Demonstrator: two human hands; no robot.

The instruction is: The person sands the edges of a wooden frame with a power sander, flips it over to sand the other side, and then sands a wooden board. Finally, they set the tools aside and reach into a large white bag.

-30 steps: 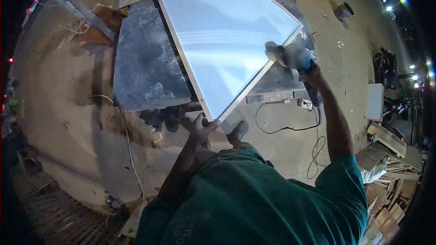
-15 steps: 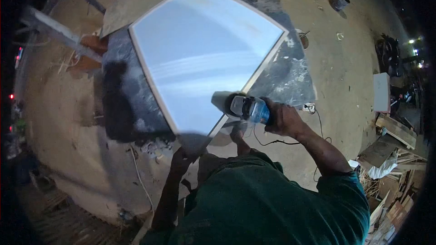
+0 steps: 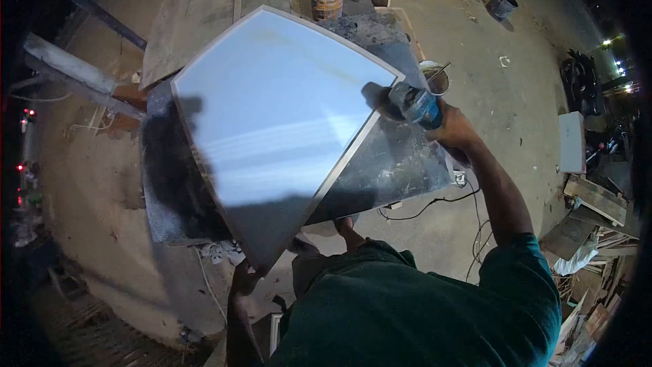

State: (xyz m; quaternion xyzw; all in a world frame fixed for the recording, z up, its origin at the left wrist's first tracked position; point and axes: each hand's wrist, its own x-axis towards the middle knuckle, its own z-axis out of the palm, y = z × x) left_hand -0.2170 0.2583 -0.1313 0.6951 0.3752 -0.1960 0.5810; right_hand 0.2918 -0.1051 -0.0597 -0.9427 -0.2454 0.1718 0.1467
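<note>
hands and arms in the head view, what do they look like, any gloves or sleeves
Both hands are bare, with no gloves, rings or watch visible. The right hand leads to an arm uncovered up to a short dark green sleeve, part of a green shirt. The left hand sits in shadow at the bottom, its forearm also uncovered; its sleeve is out of sight. No markings show on either arm.

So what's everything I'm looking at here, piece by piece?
panel: one, white, light-edged, on the bench
bench: one, dark grey, dusty, under the panel
grinder: one, blue and grey, at the panel's right corner
bucket: one, orange-brown, top centre
pot: one, dark, floor top right
cable: one, black, floor under the bench
scrap wood: a pile, brown, right edge
left hand: grip on the panel's near corner
right hand: grip on the grinder
</note>
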